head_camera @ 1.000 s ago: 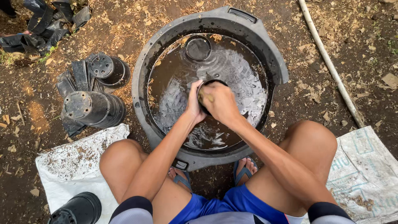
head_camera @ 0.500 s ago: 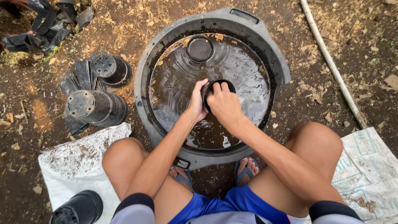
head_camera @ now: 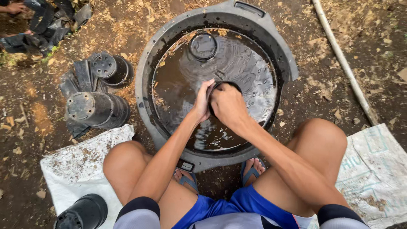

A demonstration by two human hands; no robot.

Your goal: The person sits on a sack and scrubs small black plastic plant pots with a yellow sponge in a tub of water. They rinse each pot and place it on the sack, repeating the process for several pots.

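A large grey tub [head_camera: 280, 55] of muddy water sits on the ground between my knees. My left hand [head_camera: 202, 101] and my right hand [head_camera: 228, 105] are together over the water, both gripping a small black plastic pot [head_camera: 225, 86] whose rim shows just above my fingers. Another black pot [head_camera: 203, 46] floats at the far side of the tub.
Stacks of black pots [head_camera: 96, 108] lie on the dirt left of the tub, with one more pot [head_camera: 82, 213] at the lower left. White sacks [head_camera: 76, 165] lie under both knees. A pale pipe [head_camera: 341, 57] runs along the right. Another person's hand [head_camera: 15, 7] shows at top left.
The water has rippled and the reflections have shifted. My hands stay on the black pot at about the same place over the tub.
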